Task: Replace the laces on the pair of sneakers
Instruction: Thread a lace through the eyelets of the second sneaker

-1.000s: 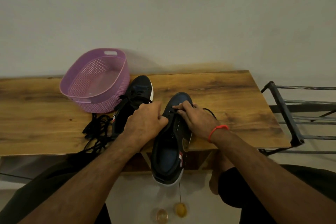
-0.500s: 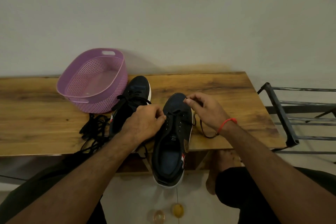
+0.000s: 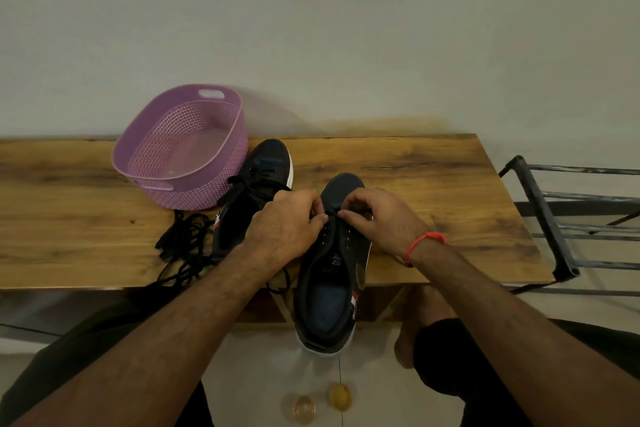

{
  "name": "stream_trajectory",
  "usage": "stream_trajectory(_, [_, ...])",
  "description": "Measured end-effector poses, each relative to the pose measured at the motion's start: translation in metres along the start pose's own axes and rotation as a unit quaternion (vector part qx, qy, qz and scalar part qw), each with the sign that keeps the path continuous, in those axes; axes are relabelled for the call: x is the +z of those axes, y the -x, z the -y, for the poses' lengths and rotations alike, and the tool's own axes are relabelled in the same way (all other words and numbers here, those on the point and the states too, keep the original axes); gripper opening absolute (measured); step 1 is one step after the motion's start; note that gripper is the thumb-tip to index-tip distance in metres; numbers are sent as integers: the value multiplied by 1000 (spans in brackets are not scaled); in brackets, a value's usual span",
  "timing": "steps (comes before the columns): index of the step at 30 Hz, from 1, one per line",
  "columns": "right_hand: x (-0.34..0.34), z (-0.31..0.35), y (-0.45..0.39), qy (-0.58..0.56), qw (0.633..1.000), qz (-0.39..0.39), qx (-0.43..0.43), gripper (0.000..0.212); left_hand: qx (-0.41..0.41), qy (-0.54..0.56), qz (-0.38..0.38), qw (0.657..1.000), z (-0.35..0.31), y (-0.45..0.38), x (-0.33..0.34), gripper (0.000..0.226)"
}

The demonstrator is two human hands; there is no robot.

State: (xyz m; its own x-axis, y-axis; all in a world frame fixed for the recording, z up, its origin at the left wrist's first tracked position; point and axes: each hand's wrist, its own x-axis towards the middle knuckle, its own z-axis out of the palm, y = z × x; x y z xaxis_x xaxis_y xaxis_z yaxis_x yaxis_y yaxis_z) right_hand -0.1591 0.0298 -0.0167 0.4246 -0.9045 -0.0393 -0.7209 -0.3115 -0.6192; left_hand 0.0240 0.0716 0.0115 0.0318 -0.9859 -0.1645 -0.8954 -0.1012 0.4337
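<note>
Sneaker [image 3: 332,253] lace pinched (apparently); basket [image 3: 180,180] seemingly empty.

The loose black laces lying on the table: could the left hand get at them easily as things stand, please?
Probably yes. The laces lie bare just left of the far sneaker, near the left hand, though it would first have to release the lace on the near sneaker.

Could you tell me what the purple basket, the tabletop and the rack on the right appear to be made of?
The purple oval basket looks like moulded plastic: a uniform perforated weave pattern and a cut-out handle slot. The brown tabletop appears to be wood or a wood-look laminate, with streaky grain and a low sheen; I cannot tell which. The dark frame rack seems to be painted metal, given its thin straight bars.
</note>
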Motion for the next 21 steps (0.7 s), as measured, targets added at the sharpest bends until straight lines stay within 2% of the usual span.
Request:
stream_trajectory(3, [-3, 11, -6, 106, 994, 32, 10, 22, 1, 16, 16, 1000, 1, -1, 0, 12])
stream_trajectory(7, [-3, 21, -11, 149, 988, 37, 5, 14, 6, 6, 17, 1000, 1, 2, 4, 15])
stream_trajectory(17, [7, 24, -13, -19, 999, -30, 7, 9, 43, -32, -30, 998, -4, 7, 12, 12])
stream_trajectory(21, [4, 25, -21, -48, 998, 4, 31, 9, 38, -26, -26, 999, -4, 7, 13, 15])
